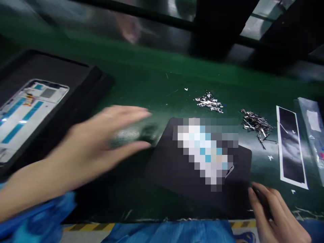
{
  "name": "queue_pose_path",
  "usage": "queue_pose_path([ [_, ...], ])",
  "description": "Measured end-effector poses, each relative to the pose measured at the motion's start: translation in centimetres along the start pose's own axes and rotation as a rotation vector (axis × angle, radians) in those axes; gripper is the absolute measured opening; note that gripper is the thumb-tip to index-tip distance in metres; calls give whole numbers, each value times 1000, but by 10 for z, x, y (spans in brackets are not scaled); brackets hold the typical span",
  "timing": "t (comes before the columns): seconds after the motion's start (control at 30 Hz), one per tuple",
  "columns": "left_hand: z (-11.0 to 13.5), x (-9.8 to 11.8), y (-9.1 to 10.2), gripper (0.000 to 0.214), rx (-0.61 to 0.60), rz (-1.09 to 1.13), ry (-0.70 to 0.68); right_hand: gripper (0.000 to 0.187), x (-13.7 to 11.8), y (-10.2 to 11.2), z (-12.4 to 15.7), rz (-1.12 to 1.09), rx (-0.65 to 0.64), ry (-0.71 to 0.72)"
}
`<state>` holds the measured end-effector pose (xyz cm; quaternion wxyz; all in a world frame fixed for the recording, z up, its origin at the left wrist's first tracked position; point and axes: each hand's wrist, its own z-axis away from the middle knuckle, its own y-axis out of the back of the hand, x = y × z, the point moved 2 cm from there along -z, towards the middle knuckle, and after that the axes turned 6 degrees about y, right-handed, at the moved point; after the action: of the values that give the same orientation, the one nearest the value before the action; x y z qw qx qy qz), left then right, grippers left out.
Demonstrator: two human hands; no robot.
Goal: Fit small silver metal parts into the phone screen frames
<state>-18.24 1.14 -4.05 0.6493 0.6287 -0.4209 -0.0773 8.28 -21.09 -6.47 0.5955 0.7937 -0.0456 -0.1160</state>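
My left hand (101, 141) reaches out over the green table, blurred by motion, with fingers stretched and spread; it holds nothing that I can see. Just right of its fingertips lies a black mat (172, 165) with a pixelated phone-like part on it. My right hand (273, 209) rests at the mat's near right corner, fingers curled around a thin dark tool (260, 195). A second phone frame (25, 114) with blue strips lies in a black tray (76, 98) at the far left.
Two heaps of small silver metal parts (209, 101) (255, 123) lie beyond the mat. A black strip on white backing (291, 148) and a clear bag (314, 135) are at the right. A yellow-black striped table edge (88, 226) runs along the front.
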Motion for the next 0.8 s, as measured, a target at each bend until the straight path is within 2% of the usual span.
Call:
queue_pose_path([
  [0.03,-13,20,-15,49,-103,-57,-189,19,1,0,-2,-27,-28,27],
  [0.1,-37,54,-42,78,-301,-206,-437,22,3,-2,-3,-58,-73,95],
  [0.17,-57,76,-63,91,-439,-294,-580,28,6,-7,-1,-31,-90,155],
  [0.27,-74,89,-76,75,-546,-350,-666,41,12,-17,7,122,-49,150],
  [0.33,-77,91,-76,64,-529,-364,-695,44,15,-22,13,169,-10,108],
  [0.47,-68,88,-70,52,-427,-404,-720,43,13,-27,17,100,16,99],
  [0.53,-59,87,-70,57,-379,-432,-704,43,9,-26,15,74,24,114],
  [0.6,-48,86,-72,74,-338,-437,-681,42,8,-25,13,56,37,115],
  [0.67,-37,87,-75,81,-303,-439,-657,41,7,-24,12,48,41,109],
  [0.8,-20,93,-80,64,-288,-439,-584,41,9,-25,14,64,36,116],
])
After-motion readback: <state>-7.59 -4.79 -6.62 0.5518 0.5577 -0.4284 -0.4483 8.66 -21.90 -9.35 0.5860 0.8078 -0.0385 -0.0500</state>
